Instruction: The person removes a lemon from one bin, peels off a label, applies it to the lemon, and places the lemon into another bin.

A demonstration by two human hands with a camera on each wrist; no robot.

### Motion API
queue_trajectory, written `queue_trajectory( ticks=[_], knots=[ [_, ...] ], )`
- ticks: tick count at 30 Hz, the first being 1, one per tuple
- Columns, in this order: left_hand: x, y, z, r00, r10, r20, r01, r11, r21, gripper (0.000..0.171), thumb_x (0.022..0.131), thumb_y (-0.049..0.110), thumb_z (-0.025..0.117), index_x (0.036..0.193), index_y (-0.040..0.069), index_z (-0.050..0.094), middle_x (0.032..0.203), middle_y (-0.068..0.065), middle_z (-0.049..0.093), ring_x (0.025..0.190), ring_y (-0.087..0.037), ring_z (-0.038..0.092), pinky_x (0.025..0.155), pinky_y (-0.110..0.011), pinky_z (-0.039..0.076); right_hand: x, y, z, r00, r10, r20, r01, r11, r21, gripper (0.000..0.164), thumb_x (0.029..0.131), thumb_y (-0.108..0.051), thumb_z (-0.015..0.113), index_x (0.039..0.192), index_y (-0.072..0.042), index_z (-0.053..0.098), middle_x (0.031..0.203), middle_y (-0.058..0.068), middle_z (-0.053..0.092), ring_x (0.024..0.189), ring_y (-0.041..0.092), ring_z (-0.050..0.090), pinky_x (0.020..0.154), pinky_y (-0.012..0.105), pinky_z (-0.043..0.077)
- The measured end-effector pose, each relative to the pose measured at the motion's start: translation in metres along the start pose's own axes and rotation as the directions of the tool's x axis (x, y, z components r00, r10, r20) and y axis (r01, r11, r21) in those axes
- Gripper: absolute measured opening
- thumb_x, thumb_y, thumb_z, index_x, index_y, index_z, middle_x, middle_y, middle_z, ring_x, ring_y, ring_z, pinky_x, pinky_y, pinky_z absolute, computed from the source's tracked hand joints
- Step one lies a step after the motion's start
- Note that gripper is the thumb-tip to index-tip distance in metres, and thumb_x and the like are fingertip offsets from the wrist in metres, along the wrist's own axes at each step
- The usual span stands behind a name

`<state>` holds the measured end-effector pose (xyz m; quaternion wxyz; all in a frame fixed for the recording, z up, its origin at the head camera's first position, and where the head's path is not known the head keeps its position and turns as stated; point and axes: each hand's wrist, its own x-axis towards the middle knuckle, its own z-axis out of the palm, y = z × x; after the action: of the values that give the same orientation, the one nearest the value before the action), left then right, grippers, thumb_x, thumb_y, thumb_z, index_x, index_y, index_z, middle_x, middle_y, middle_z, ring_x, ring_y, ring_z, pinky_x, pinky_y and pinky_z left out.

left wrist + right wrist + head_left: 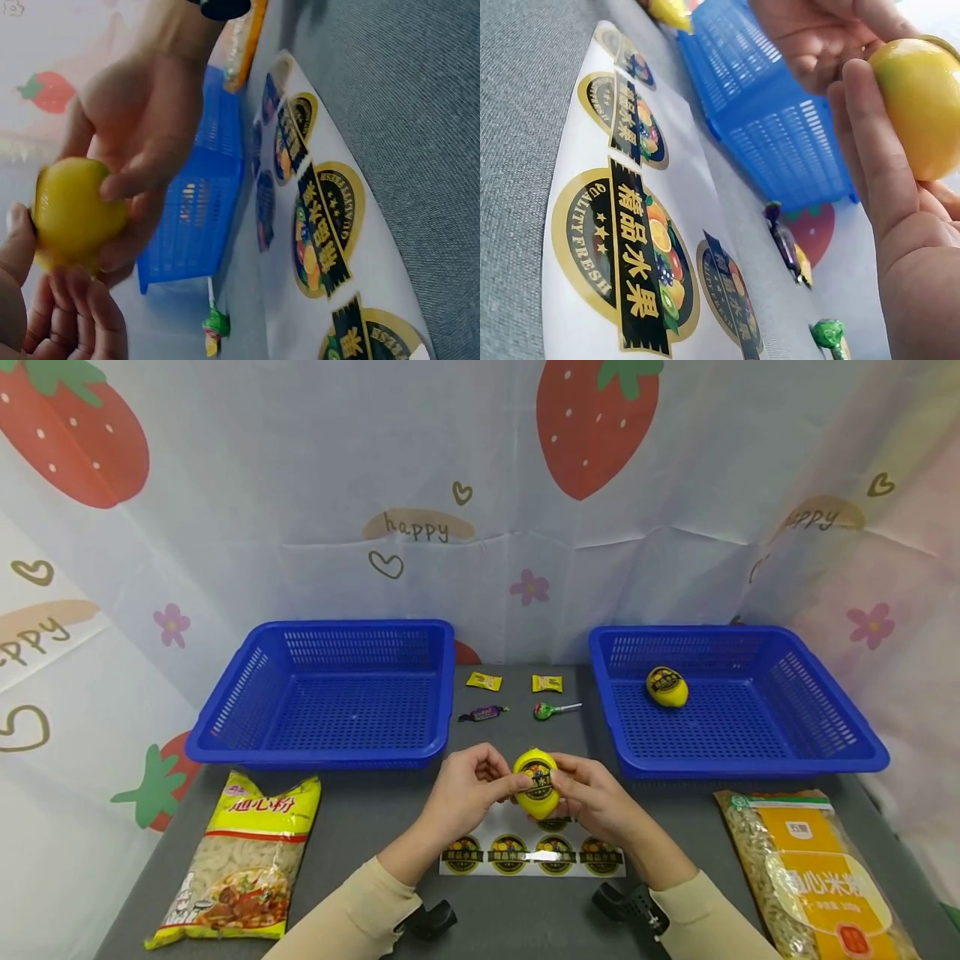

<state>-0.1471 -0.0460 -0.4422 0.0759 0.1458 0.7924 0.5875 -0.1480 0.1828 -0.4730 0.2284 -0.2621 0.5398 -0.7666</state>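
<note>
A yellow lemon (531, 810) with a round black-and-gold fruit label (538, 783) on its near side is held up between both hands. My right hand (603, 797) grips it from the right, thumb on the label's edge and fingers behind. From the left, my left hand (468, 789) has its thumb on the label's other edge; in the left wrist view its curled fingertips (71, 281) meet the lemon's lower side. Below the hands lies a white sheet of matching labels (531, 867), partly hidden by them in the head view.
Another labelled lemon (667, 692) sits in the right blue basket (738, 768); a second blue basket (322, 756) stands left. Between them lie yellow-wrapped sweets (484, 681), a purple-wrapped candy (484, 714) and a lollipop (547, 711). Pasta bags (243, 860) (817, 877) flank the grey table.
</note>
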Motion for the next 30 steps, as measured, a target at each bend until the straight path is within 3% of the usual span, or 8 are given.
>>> queue_trajectory(
  ticks=[5,10,15,18,20,24,28,30],
  knots=[
    [0.000,-0.002,0.001,0.999,-0.007,-0.032,0.010,0.993,0.115,0.040,0.085,0.047,0.078,0.107,0.015,0.071,0.087,0.003,0.066,0.078,-0.015,0.064,0.068,-0.027,0.054,0.000,-0.001,0.001,1.000,-0.002,0.028,0.001,0.999,0.035,0.042,0.111,-0.012,0.036,0.144,0.013,0.037,0.123,0.010,0.065,0.107,0.020,0.070,0.088,0.037,0.059],
    [-0.001,-0.002,0.004,0.998,0.014,-0.057,-0.005,0.986,0.167,0.044,0.086,0.051,0.075,0.111,0.014,0.076,0.095,0.004,0.072,0.083,-0.009,0.066,0.074,-0.028,0.056,-0.002,-0.002,0.000,1.000,-0.002,-0.012,0.001,0.997,-0.078,0.045,0.111,-0.018,0.037,0.143,0.014,0.040,0.123,0.005,0.063,0.103,0.014,0.068,0.085,0.032,0.059],
    [-0.002,-0.004,0.005,0.999,-0.010,-0.052,0.014,0.997,0.078,0.040,0.091,0.049,0.071,0.105,0.012,0.077,0.096,-0.002,0.078,0.083,-0.021,0.073,0.077,-0.038,0.060,-0.001,-0.002,0.002,0.995,0.045,-0.090,-0.063,0.976,-0.208,0.051,0.111,-0.023,0.041,0.142,0.018,0.040,0.119,0.005,0.063,0.092,0.013,0.066,0.074,0.028,0.059],
    [-0.001,-0.005,0.006,0.998,-0.027,-0.050,0.028,1.000,0.010,0.037,0.091,0.045,0.072,0.102,0.010,0.075,0.095,-0.006,0.078,0.082,-0.030,0.074,0.077,-0.047,0.060,-0.001,-0.004,0.005,0.988,0.073,-0.135,-0.102,0.969,-0.223,0.053,0.110,-0.023,0.044,0.147,0.013,0.037,0.127,0.014,0.061,0.096,0.016,0.067,0.075,0.032,0.061],
    [-0.002,-0.006,0.006,0.998,-0.034,-0.058,0.033,0.999,-0.016,0.036,0.090,0.043,0.074,0.101,0.009,0.074,0.095,-0.007,0.078,0.080,-0.028,0.074,0.077,-0.050,0.060,-0.001,-0.007,0.008,0.984,0.077,-0.162,-0.116,0.963,-0.242,0.053,0.109,-0.023,0.046,0.149,0.011,0.037,0.134,0.022,0.057,0.101,0.017,0.068,0.078,0.034,0.062],
    [-0.002,-0.006,0.007,0.996,-0.019,-0.084,0.017,1.000,-0.026,0.033,0.086,0.042,0.077,0.099,0.011,0.075,0.094,-0.005,0.077,0.079,-0.015,0.073,0.077,-0.047,0.061,-0.002,-0.012,0.013,0.975,0.059,-0.215,-0.135,0.923,-0.360,0.048,0.108,-0.022,0.050,0.146,0.008,0.045,0.134,0.028,0.057,0.103,0.016,0.068,0.084,0.042,0.061],
    [-0.002,-0.006,0.007,0.996,0.013,-0.091,-0.016,0.999,-0.034,0.032,0.084,0.039,0.079,0.099,0.011,0.077,0.093,-0.005,0.077,0.079,-0.013,0.073,0.075,-0.036,0.062,-0.002,-0.016,0.014,0.970,0.020,-0.244,-0.135,0.873,-0.468,0.044,0.105,-0.020,0.055,0.142,0.005,0.053,0.127,0.024,0.065,0.097,0.013,0.070,0.083,0.044,0.060],
    [-0.001,-0.006,0.007,0.995,0.028,-0.095,-0.031,0.999,-0.022,0.031,0.084,0.038,0.079,0.099,0.012,0.077,0.094,-0.005,0.078,0.080,-0.013,0.073,0.074,-0.029,0.061,-0.002,-0.017,0.013,0.972,0.003,-0.236,-0.118,0.871,-0.476,0.044,0.105,-0.018,0.056,0.142,0.004,0.053,0.128,0.025,0.065,0.096,0.013,0.070,0.083,0.043,0.061]
  ],
)
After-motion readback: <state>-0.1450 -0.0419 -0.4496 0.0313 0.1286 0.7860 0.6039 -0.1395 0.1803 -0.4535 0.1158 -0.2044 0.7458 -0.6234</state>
